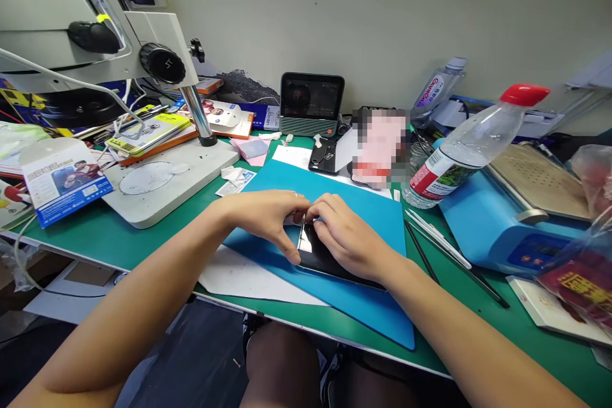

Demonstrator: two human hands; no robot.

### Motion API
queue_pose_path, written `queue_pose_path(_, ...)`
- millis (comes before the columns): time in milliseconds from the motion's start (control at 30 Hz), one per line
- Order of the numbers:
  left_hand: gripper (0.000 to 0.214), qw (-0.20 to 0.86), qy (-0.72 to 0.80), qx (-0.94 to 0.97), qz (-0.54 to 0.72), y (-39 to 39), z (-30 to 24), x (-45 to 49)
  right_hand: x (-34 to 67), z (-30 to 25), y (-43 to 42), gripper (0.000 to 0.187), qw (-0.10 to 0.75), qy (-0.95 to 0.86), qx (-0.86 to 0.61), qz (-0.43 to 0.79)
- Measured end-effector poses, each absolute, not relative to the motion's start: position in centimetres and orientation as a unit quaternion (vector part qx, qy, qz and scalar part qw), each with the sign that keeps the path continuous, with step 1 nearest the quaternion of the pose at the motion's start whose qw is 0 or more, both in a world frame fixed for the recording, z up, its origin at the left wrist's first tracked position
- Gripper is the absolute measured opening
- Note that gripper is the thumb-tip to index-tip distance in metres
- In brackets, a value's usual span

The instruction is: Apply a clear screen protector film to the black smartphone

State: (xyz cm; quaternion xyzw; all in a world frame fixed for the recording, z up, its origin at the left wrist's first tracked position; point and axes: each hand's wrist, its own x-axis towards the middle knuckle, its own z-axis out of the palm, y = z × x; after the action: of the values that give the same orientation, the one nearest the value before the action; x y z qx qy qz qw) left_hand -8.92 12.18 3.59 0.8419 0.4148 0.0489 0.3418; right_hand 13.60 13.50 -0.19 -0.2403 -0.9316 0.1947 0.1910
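A dark, glossy smartphone lies on the blue mat, a bright reflection on its glass. My left hand curls about the phone's left end, thumb at the near edge and fingers at the far side. Over the phone's top rests my right hand, its fingers bent and their tips pressed together at the left end, close to the left fingertips. Anything small between those tips is hidden. White paper sticks out from beneath the mat.
A microscope stand and boxes are at left. Behind the mat are a black phone-shaped item and a smart display. Pen-like tools, a tilted red-capped bottle and a blue machine stand at right.
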Motion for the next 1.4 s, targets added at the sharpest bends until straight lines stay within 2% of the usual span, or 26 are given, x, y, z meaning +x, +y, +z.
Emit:
queue_pose_path(367,0.047,0.355,0.400,0.842,0.068,11.9,3.8,-9.0,14.0,0.1,13.6,0.018,0.230,-0.916,-0.230,0.235)
queue_pose_path(567,0.055,0.354,0.427,0.830,0.054,11.5,4.3,-9.0,14.5,0.1,13.8,0.022,0.303,-0.880,-0.238,0.279)
queue_pose_path(733,0.058,0.338,0.429,0.835,0.057,11.0,4.6,-8.8,14.8,0.6,14.1,0.022,0.328,-0.838,-0.261,0.349)
queue_pose_path(867,0.054,0.324,0.435,0.836,0.076,10.9,4.7,-8.5,15.5,1.8,14.6,0.033,0.301,-0.829,-0.281,0.378)
queue_pose_path(1033,0.052,0.331,0.448,0.826,0.090,11.3,4.1,-8.4,18.7,4.1,15.6,0.062,0.176,-0.823,-0.371,0.393)
queue_pose_path(1133,0.059,0.333,0.479,0.803,0.120,11.7,3.6,-8.6,20.8,4.5,16.3,0.066,0.127,-0.827,-0.388,0.388)
queue_pose_path(1200,0.060,0.321,0.490,0.798,0.141,11.9,3.2,-8.8,21.7,3.9,16.7,0.066,0.129,-0.834,-0.378,0.382)
queue_pose_path(1400,0.045,0.292,0.446,0.833,0.148,12.6,2.5,-8.3,22.1,1.2,16.9,0.054,0.237,-0.839,-0.378,0.312)
